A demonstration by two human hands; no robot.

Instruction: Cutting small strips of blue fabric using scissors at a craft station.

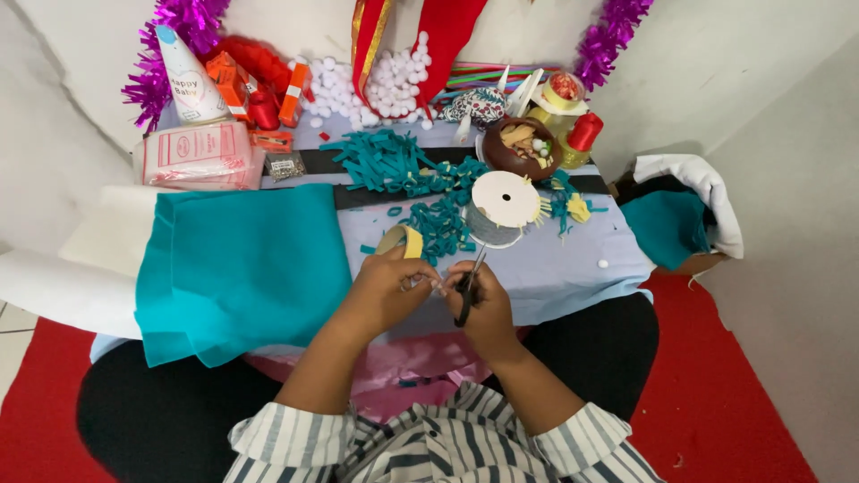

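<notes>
Your fingers (pixel 413 279) on the left hand (pixel 386 291) pinch a small, barely visible scrap, a yellow tape roll (pixel 403 240) just above them; your right hand (pixel 481 300) is clenched around dark-handled scissors (pixel 468 291), blades angled toward the scrap. You seem to be mid-trim. The next cut calls for steadying the scrap between the blades, I judge. The low table (pixel 573 259), under pale cloth, carries teal felt (pixel 237 268), teal felt strips (pixel 394 165), a white spool (pixel 503 207) and a brown bowl (pixel 522 148). Red carpet (pixel 743 394) meets white walls.
</notes>
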